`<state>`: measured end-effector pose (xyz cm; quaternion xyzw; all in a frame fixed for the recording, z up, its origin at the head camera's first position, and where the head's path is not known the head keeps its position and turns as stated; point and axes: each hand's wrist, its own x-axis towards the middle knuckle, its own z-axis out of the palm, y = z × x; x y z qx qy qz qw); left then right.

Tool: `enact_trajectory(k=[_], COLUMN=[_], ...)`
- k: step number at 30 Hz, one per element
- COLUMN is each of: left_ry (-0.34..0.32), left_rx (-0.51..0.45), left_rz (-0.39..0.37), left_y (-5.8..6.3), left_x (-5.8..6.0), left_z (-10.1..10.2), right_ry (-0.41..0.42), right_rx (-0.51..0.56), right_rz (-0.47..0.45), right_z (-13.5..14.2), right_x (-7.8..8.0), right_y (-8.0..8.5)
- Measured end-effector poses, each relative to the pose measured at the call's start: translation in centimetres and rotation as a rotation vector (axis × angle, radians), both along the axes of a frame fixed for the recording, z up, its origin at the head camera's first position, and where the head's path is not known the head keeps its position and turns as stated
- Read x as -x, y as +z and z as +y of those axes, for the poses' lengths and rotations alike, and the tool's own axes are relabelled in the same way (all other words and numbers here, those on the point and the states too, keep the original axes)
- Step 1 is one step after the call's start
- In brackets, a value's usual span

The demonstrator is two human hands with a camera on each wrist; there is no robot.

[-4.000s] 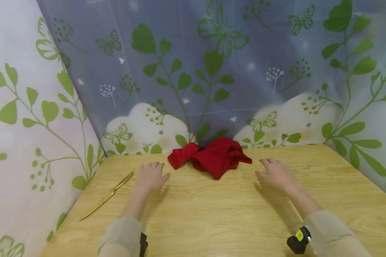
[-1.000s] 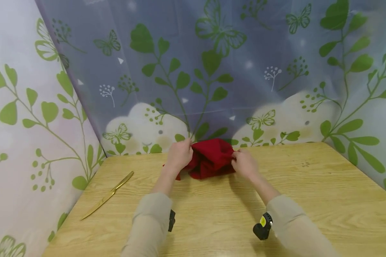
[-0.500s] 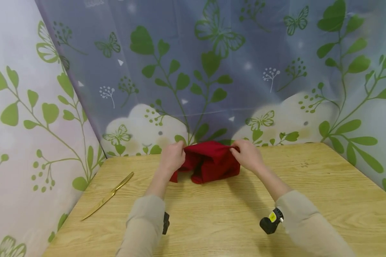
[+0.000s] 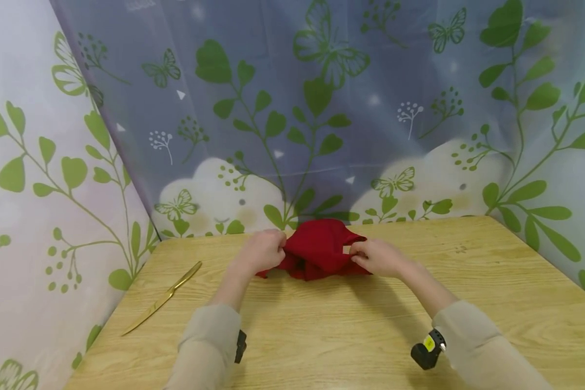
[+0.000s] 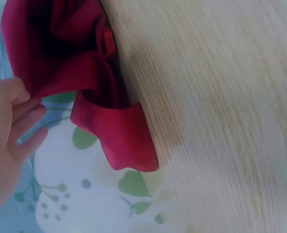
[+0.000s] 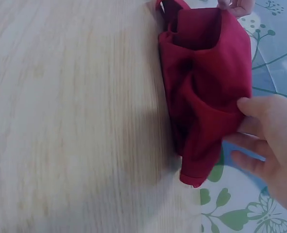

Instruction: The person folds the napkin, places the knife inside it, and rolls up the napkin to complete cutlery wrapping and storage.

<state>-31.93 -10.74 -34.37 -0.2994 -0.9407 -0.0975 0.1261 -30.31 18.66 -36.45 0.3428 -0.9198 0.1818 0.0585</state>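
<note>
A crumpled red cloth (image 4: 317, 246) is held partly raised at the back middle of the table, its lower folds on the wood. My left hand (image 4: 262, 253) pinches its left upper edge between thumb and forefinger, as the left wrist view shows, where a loose flap (image 5: 126, 138) of the cloth hangs beside the fingers. On the other side, my right hand (image 4: 381, 258) pinches the right edge with thumb and fingertips. In the right wrist view the cloth (image 6: 223, 73) bulges into a hollow fold between both hands. What lies under the folds is hidden.
A gold knife (image 4: 162, 299) lies slantwise on the left of the wooden table (image 4: 312, 336). Behind the table hangs a blue curtain (image 4: 273, 81) with leaf and butterfly prints. A pale printed sheet (image 4: 39, 162) closes off the left side.
Four seconds ago both hands were apart from the cloth; they have since gripped it. Over the last half second both hands lowered a little, and the cloth between them sagged and shifted.
</note>
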Motion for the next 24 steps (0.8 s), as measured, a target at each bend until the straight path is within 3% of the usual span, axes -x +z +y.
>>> enact_trajectory(k=[4, 7, 10, 14, 17, 20, 24], left_ry=[-0.010, -0.018, -0.035, -0.041, -0.038, -0.052, -0.072], left_rx=[0.047, 0.087, 0.126, 0.164, 0.178, 0.189, 0.190], left_rz=[-0.075, -0.105, -0.085, -0.051, -0.051, -0.065, -0.084], left_y=[-0.1, -0.2, -0.3, -0.3, -0.3, -0.4, -0.6], left_x=[-0.2, -0.4, -0.6, -0.8, -0.9, -1.0, -1.1], left_z=[0.2, 0.4, 0.6, 0.8, 1.0, 1.2, 1.5], right_ry=[0.064, 0.027, -0.075, -0.231, -0.315, -0.315, -0.337], right_rx=[-0.014, 0.015, 0.008, -0.081, -0.136, -0.139, -0.114], right_rz=[-0.198, -0.336, -0.297, -0.161, -0.145, -0.128, -0.140], right_z=[0.3, 0.4, 0.5, 0.7, 1.1, 1.6, 1.1], right_x=[0.0, 0.1, 0.2, 0.7, 1.3, 2.0, 2.1], right_y=[-0.4, -0.6, -0.8, -0.9, -1.7, -3.0, -3.4])
